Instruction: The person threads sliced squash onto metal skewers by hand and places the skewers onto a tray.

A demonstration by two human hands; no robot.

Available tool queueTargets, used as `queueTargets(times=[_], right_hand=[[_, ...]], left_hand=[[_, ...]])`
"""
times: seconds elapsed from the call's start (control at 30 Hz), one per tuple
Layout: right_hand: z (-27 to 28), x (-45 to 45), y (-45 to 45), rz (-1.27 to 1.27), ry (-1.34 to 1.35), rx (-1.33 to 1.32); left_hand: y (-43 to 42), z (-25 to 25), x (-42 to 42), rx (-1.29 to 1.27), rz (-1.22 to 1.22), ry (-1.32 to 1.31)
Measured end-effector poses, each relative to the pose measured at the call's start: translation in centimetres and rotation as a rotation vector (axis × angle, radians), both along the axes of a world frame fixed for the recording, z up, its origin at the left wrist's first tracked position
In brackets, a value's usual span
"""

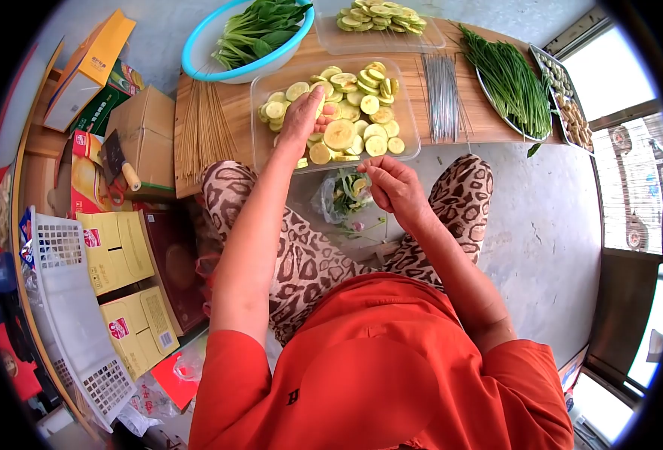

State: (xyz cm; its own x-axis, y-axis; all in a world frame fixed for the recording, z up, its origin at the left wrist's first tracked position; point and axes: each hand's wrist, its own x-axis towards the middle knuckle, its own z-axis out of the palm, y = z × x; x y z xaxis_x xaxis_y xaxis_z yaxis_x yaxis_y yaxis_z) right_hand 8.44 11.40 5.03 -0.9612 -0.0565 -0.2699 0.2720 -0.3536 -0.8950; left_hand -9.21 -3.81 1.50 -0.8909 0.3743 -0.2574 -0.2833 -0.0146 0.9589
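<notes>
Squash slices: round, pale green and yellow, lying loose and overlapping in a clear tray point(259, 142) on the wooden worktop point(252, 105); a browner slice point(339, 135) lies near the front.
Left hand point(299, 120): over the tray, fingers curled and clamped on a held slice point(319, 103).
Right hand point(397, 186): just off the tray's front edge, thumb and forefinger tips together; whether something thin is between them is too small to tell.
Left of tray: a bundle of bamboo sticks point(202, 127), lying flat, and a blue-rimmed basin point(189, 56) of leafy greens point(256, 34).
Behind tray: a second clear container point(333, 43) with more sliced squash point(380, 16).
Right of tray: thin metal skewers point(441, 97), then a dish of chives point(504, 79), then small trays of other food point(571, 109) at the worktop's end.
Below worktop: a plastic bag point(331, 201) with green scraps, between the knees.
Left side: a cardboard box point(142, 139), a knife point(120, 161) with a wooden handle, and yellow cartons point(114, 251).
</notes>
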Motion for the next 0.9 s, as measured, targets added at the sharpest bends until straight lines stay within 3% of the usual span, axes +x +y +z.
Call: queueTargets(times=[0.1, 0.2, 0.27, 0.5, 0.9], right_hand=[[0.4, 0.1, -0.1, 0.013, 0.004, 0.031], [1.5, 0.3, -0.4, 0.021, -0.015, 0.048], [2.1, 0.6, -0.6, 0.026, -0.028, 0.057], [2.4, 0.8, -1.5, 0.033, -0.002, 0.048], [2.5, 0.9, -2.1, 0.023, -0.029, 0.03]], left_hand=[[-0.1, -0.1, 0.1, -0.016, 0.018, 0.031], [-0.2, -0.4, -0.5, 0.154, 0.068, -0.015], [-0.9, -0.1, -1.0, 0.396, 0.155, -0.166], [-1.8, -0.1, -1.2, 0.785, 0.12, -0.357], [-2.1, -0.3, -1.3, 0.906, 0.107, -0.409]])
